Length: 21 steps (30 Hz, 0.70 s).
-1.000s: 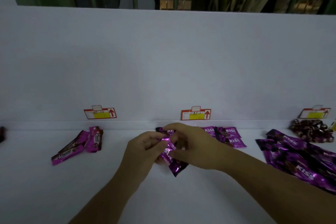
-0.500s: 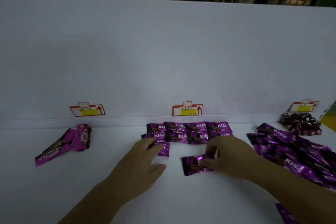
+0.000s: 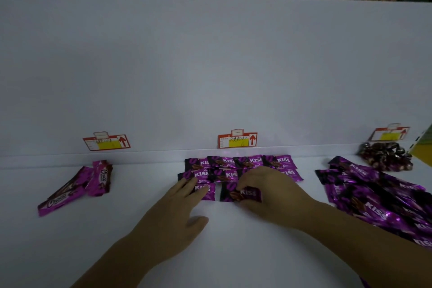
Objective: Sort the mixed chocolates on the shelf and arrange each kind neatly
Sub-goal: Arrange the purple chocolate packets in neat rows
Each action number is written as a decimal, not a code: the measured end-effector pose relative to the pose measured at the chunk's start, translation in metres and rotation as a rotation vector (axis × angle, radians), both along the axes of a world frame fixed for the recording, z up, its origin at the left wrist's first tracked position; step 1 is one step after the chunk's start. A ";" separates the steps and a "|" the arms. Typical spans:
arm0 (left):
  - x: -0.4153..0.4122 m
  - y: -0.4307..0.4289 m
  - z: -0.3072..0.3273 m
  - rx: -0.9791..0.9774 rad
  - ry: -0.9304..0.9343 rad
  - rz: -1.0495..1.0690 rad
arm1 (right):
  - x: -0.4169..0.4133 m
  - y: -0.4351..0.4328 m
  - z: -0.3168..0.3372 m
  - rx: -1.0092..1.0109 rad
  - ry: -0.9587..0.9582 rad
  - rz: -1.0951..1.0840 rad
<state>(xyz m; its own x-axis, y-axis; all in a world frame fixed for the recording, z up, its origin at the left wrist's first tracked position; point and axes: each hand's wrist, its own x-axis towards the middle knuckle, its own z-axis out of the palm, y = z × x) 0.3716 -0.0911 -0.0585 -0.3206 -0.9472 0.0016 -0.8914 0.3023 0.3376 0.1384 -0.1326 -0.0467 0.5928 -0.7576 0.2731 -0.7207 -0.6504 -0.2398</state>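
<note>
Nearest: left grip [image 3: 177,206], fingers straight and spread, pressing one small purple packet [image 3: 208,192] flat on the shelf [image 3: 140,241], likely to steady the row. Right grip [image 3: 268,192], just beside, pinches a second packet [image 3: 247,194], apparently squaring it alongside. Beyond both: two tidy packet rows [image 3: 233,162] under a price tag [image 3: 237,140]. Far left: choco bars [image 3: 77,187]. Far right: large purple bags [image 3: 374,194].

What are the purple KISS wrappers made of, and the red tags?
KISS wrappers: likely thin metallised plastic film, glossy; they crinkle and catch bright glints. Red tags: probably matte printed paper or card, flat, with no shine.
</note>
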 end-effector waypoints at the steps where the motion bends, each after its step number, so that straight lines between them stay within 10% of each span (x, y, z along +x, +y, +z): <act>1: 0.001 0.000 0.000 -0.004 0.008 0.002 | 0.005 -0.003 -0.001 -0.031 0.002 0.016; 21: 0.008 -0.008 -0.008 -0.062 -0.045 0.043 | 0.018 -0.014 -0.016 -0.050 0.020 0.063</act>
